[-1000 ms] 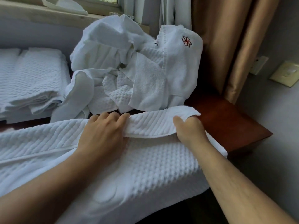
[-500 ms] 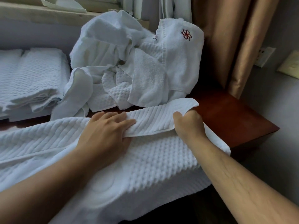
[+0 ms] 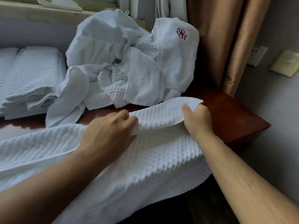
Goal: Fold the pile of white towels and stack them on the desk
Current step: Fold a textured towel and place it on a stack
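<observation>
A white waffle-weave towel (image 3: 155, 160) lies spread over the near edge of the brown wooden desk (image 3: 233, 117) and hangs off the front. Its far ribbed border is turned up and lifted. My right hand (image 3: 198, 118) grips the border near its right corner, thumb on top. My left hand (image 3: 108, 133) pinches the same border further left, fingers curled over it. Behind them lies the unfolded pile of white towels (image 3: 129, 62), one with a red embroidered flower. A stack of folded white towels (image 3: 29, 78) sits at the left of the desk.
Tan curtains (image 3: 226, 38) hang at the back right by the desk's corner. A wall socket (image 3: 257, 55) and a switch plate (image 3: 286, 65) are on the grey wall at right. A wooden window sill (image 3: 48, 12) runs along the back.
Both hands have raised the towel's ribbed border off the layer below, and it now arches between them. My left hand's fingers have curled onto the border. The view has tilted slightly.
</observation>
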A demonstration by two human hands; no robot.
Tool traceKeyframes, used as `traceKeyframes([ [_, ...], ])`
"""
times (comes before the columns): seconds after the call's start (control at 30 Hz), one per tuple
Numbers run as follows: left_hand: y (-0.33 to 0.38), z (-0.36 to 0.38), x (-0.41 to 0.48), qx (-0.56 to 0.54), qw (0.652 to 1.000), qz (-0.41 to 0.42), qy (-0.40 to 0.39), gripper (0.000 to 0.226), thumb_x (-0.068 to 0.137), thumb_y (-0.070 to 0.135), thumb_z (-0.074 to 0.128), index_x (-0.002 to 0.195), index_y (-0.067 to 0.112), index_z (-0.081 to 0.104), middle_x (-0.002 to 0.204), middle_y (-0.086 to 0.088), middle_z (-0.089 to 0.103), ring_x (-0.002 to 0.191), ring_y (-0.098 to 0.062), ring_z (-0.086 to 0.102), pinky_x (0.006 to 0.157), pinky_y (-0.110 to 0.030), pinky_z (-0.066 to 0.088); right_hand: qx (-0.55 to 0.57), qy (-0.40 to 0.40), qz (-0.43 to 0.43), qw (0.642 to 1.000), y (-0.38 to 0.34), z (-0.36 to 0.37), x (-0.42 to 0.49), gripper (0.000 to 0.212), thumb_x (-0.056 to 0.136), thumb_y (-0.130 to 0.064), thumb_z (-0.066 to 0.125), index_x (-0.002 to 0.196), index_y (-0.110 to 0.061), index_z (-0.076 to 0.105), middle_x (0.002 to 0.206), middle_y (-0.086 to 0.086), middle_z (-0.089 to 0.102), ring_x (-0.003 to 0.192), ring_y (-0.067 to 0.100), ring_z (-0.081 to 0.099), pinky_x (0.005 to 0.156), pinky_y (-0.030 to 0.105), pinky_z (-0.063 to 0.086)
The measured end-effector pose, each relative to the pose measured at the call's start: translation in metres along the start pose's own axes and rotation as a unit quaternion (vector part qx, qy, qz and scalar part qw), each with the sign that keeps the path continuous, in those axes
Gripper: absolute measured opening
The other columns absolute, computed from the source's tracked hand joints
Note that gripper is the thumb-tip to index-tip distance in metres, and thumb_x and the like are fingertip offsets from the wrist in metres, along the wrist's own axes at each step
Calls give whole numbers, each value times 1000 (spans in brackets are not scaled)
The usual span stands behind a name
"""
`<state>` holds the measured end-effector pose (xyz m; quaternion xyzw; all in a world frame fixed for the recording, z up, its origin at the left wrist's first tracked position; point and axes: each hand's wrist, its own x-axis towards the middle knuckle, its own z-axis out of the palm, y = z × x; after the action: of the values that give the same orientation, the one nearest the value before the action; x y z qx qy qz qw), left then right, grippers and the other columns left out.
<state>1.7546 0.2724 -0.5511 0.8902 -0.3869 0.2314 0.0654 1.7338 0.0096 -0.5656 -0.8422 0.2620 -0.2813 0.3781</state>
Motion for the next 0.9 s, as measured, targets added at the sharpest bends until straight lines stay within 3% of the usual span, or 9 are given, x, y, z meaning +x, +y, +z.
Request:
traceKeyframes([
  [0.03, 4, 0, -4, -1, 1000, 2, -13, 29, 77, 39, 80, 79, 16, 63, 68, 1, 50, 51, -25, 51, 45, -25, 20, 24, 5, 14, 1000, 1, -2, 0, 17, 92, -14, 55, 94, -12, 71, 88, -5, 72, 87, 21, 69, 62, 25, 55],
  [0.1, 6, 2, -9, 3, 1000, 2, -17, 28, 72, 33, 86, 76, 16, 63, 66, 2, 50, 50, -26, 52, 45, -26, 19, 64, 8, 34, 997, 1, -7, 0, 41, 86, -2, 48, 114, -20, 72, 104, -11, 72, 102, 13, 69, 73, 17, 56],
  [0.2, 7, 7, -13, -5, 1000, 27, 10, 24, 68, 14, 87, 81, 14, 67, 68, -1, 54, 52, -28, 55, 41, -31, 29, 89, 29, 30, 995, 4, -8, -1, 59, 87, 6, 42, 141, -14, 57, 119, -3, 69, 112, 12, 65, 94, 29, 56],
  [0.33, 5, 11, -16, -50, 996, 74, 31, 21, 74, 19, 83, 89, 16, 70, 71, 0, 56, 55, -27, 58, 38, -34, 41, 56, 53, 3, 997, 6, -3, 0, 62, 87, 6, 42, 142, -20, 53, 120, 0, 62, 110, 15, 59, 86, 24, 51],
  [0.5, 2, 13, -16, -72, 991, 111, 32, 21, 88, 40, 61, 89, 23, 74, 73, 4, 59, 59, -23, 62, 40, -31, 39, -16, 81, -32, 996, 8, 1, -2, 57, 88, 6, 46, 140, -17, 54, 129, 7, 54, 103, 8, 45, 66, -1, 32],
  [0.6, 2, 13, -14, -80, 990, 111, 24, 19, 84, 43, 70, 90, 26, 76, 72, 6, 59, 61, -23, 63, 42, -30, 39, -67, 82, -42, 994, 6, 3, -8, 61, 85, 8, 45, 139, -19, 55, 134, 7, 50, 106, 15, 47, 76, 7, 34],
  [0.73, 2, 13, -14, -84, 991, 103, 19, 20, 85, 45, 71, 92, 27, 77, 74, 5, 59, 64, -25, 64, 43, -30, 40, -255, 115, -173, 944, -12, 3, -19, 43, 83, -5, 61, 123, -19, 67, 132, 8, 53, 122, 34, 46, 91, 45, 38],
  [0.83, 3, 12, -14, -87, 992, 90, 13, 26, 87, 48, 64, 95, 28, 77, 75, 5, 60, 66, -26, 64, 44, -32, 42, -203, -25, -253, 946, -30, 13, -33, 33, 91, -21, 59, 121, -10, 68, 132, 13, 58, 122, 36, 53, 98, 44, 42],
  [0.9, 5, 11, -14, -78, 993, 85, 9, 23, 86, 46, 70, 98, 28, 77, 77, 5, 62, 68, -25, 65, 46, -32, 44, -245, -187, -188, 933, -33, 24, -44, 53, 101, -40, 42, 147, -14, 48, 159, 12, 35, 147, 35, 29, 117, 46, 27],
])
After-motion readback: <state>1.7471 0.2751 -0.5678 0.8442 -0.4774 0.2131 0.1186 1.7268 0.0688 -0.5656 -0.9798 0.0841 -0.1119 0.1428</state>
